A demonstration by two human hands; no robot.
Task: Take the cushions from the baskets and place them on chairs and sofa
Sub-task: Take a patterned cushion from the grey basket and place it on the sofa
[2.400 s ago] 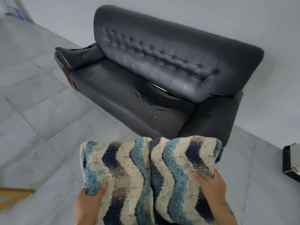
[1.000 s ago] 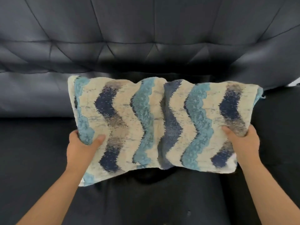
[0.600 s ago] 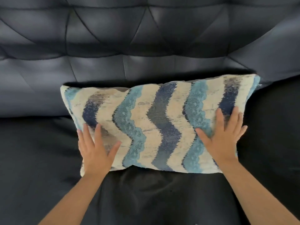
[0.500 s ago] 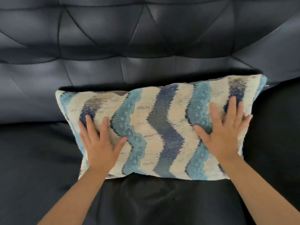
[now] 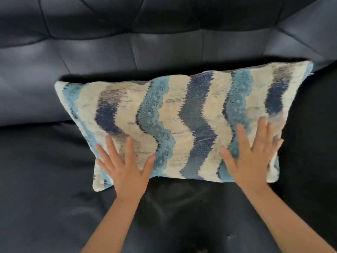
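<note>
A cream cushion (image 5: 182, 123) with wavy light-blue, navy and grey stripes leans against the tufted backrest of the black leather sofa (image 5: 164, 42), its lower edge on the seat. My left hand (image 5: 125, 167) lies flat with spread fingers on the cushion's lower left part. My right hand (image 5: 253, 157) lies flat with spread fingers on its lower right part, slightly blurred. Neither hand grips the fabric. The baskets are out of view.
The sofa's dark seat (image 5: 45, 198) stretches left and right of the cushion and in front of it. The backrest fills the top of the view. A small pale speck (image 5: 230, 236) marks the seat near my right forearm.
Earlier I carried the cushion folded to the sofa and set it against the backrest. In the last half second both flat hands have slid down toward the cushion's lower edge.
</note>
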